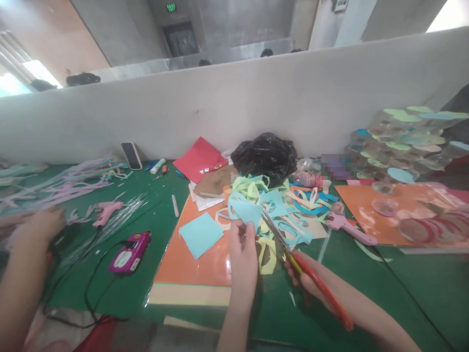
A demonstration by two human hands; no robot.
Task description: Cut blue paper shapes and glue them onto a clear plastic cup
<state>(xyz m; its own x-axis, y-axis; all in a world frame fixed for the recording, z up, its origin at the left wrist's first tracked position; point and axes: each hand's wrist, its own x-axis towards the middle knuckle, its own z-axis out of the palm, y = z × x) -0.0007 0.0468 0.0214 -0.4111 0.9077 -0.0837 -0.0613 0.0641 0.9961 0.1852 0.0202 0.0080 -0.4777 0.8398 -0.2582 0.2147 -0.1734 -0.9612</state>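
I've got the right hand (302, 276) clenched on red-handled scissors (318, 286), long axis running up-left from the palm, blades pointing away to the edge of a blue paper piece (244, 213), pinched by the left hand (242, 259). Just left of that hand, an orange sheet (190, 254) lies on a green tabletop (110, 288). A grey partition (220, 112) stands ahead, and another person's hand (40, 225) sits well left.

Both forearms (359, 305) are bare and slender, running in from the lower edge of the view and narrowing at the wrists into a small, long-fingered left hand (244, 259) and right hand (304, 278).
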